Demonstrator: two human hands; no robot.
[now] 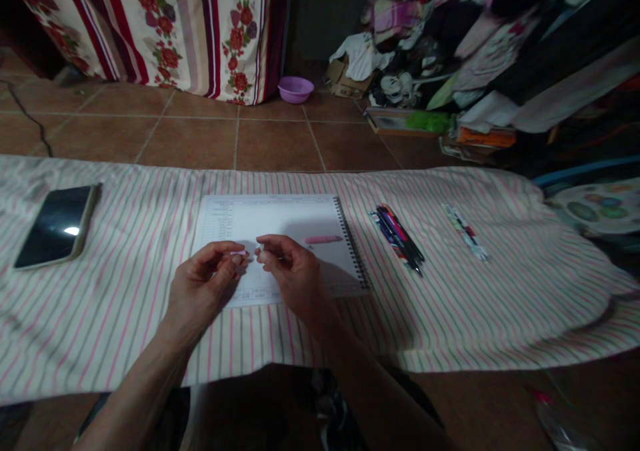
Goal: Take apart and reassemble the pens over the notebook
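Observation:
My left hand [205, 283] and my right hand [290, 272] meet over a spiral notebook [280, 221] lying on a striped cloth [450, 304]. Both pinch a small pink piece [239, 253] between thumb and fingertips; it is too small to name with certainty. A pink pen-like barrel [323, 239] lies on the notebook page just right of my right hand. Both forearms reach in from the bottom edge.
A dark phone [56, 225] lies on the cloth at far left. A bunch of coloured pens [399, 237] and one separate pen [466, 231] lie right of the notebook. Beyond are tiled floor, a purple bowl [295, 89], a floral curtain and piled clothes.

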